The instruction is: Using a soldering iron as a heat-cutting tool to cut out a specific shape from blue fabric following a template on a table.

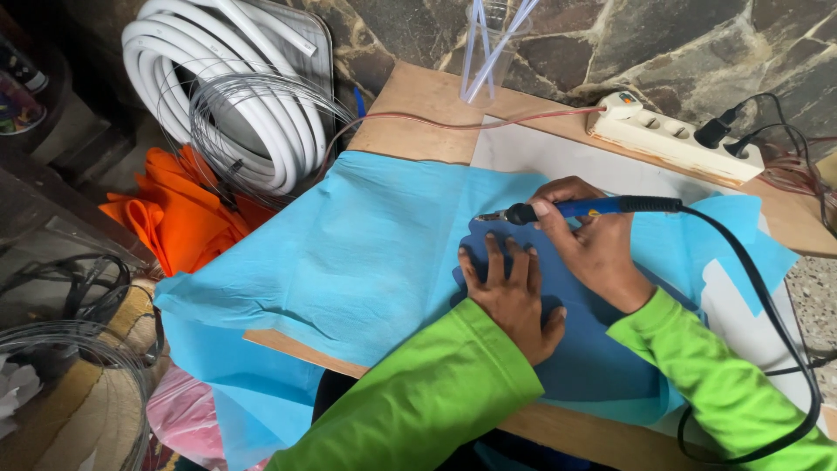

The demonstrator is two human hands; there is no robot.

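Fabric (349,253), light blue, spread on counter (418,96). Left hand (514,296) open, flat on dark blue template (593,358). Right hand (593,249) grips hot cutter (602,207), tip at template edge. Tracing step underway; next needs steady hold-down.

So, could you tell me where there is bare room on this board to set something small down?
Bare wood lies between the wire coil and the white sheet. Light blue fabric left of the left hand is unoccupied. It is crowded by the right hand, its soldering iron and the power strip.
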